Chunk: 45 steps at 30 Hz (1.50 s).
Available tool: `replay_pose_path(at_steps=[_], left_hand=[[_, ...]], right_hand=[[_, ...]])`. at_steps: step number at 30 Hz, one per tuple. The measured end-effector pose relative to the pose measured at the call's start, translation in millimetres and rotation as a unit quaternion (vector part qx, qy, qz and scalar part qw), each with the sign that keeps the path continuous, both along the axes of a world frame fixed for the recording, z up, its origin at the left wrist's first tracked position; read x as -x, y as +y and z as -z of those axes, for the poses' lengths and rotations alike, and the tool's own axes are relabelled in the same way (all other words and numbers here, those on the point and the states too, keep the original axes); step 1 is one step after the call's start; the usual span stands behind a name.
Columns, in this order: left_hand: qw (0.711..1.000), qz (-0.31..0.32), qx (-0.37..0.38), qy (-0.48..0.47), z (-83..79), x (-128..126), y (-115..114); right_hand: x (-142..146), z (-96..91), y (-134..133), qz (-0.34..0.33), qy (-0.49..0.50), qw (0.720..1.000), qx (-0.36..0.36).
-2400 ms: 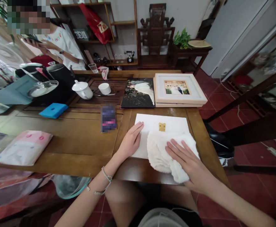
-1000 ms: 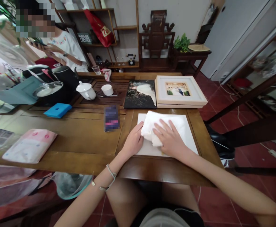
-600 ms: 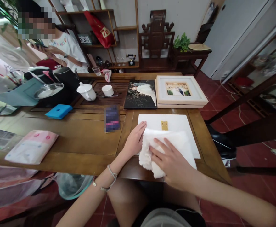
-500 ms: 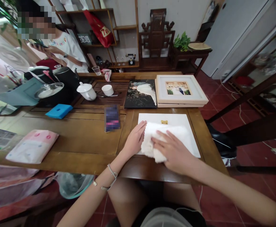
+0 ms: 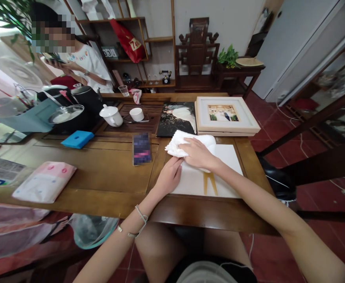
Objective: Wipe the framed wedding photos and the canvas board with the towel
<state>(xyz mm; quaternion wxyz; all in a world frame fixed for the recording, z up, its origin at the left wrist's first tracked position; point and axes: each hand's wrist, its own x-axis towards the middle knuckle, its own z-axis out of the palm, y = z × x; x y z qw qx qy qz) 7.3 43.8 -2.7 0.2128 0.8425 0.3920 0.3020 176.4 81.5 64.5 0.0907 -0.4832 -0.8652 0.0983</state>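
A white rectangular board [image 5: 187, 184] lies flat on the wooden table near its front edge, with a golden-brown, two-legged shape [image 5: 210, 182] on its surface. My right hand [image 5: 198, 152] presses a bunched white cloth [image 5: 175, 145] against the board's upper left part, fingers curled over it. The cloth covers the board's far left corner and the top of the golden shape. My left hand [image 5: 170, 175] rests on the board's left edge, fingers stretched out and fingertips close to the cloth.
Behind the board lie a dark photo panel [image 5: 176, 118] and a stack of light frames [image 5: 200, 118]. To the left are a phone [image 5: 142, 149], a blue box [image 5: 78, 139], a tissue pack [image 5: 44, 182], a lidded white cup [image 5: 111, 116] and a kettle [image 5: 86, 102]. A person [image 5: 89, 67] sits at the back left.
My right hand has moved the cloth away from me and to the left across the board, uncovering the golden shape's legs. My left hand stays at the board's left edge.
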Motion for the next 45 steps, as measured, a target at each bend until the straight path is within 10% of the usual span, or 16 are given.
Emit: replay_pose_path(at_steps=[12, 21, 28, 32, 36, 45], left_hand=[[1.000, -0.010, 0.006, 0.016, 5.5, 1, 0], [1.000, -0.015, 0.000, 0.010, 6.1, 0, -1], [1.000, -0.014, 0.002, 0.003, 5.8, 1, 0], [1.000, -0.014, 0.004, -0.003, 4.9, 2, 0], [1.000, -0.017, 0.012, 0.005, 3.8, 1, 0], [1.000, -0.017, 0.015, 0.005, 3.3, 1, 0]], right_hand=[[-128, 27.3, -50, 0.153, 0.008, 0.987, -0.056], [-97, -0.5, -145, 0.019, 0.058, 0.998, 0.018], [-108, 21.6, -82, -0.119, 0.130, 0.984, -0.038], [-107, 29.0, -51, -0.006, 0.070, 0.993, -0.090], [-102, 36.6, -68, 0.115, 0.032, 0.986, -0.120], [-105, 27.6, -147, -0.090, 0.050, 0.992, -0.079]])
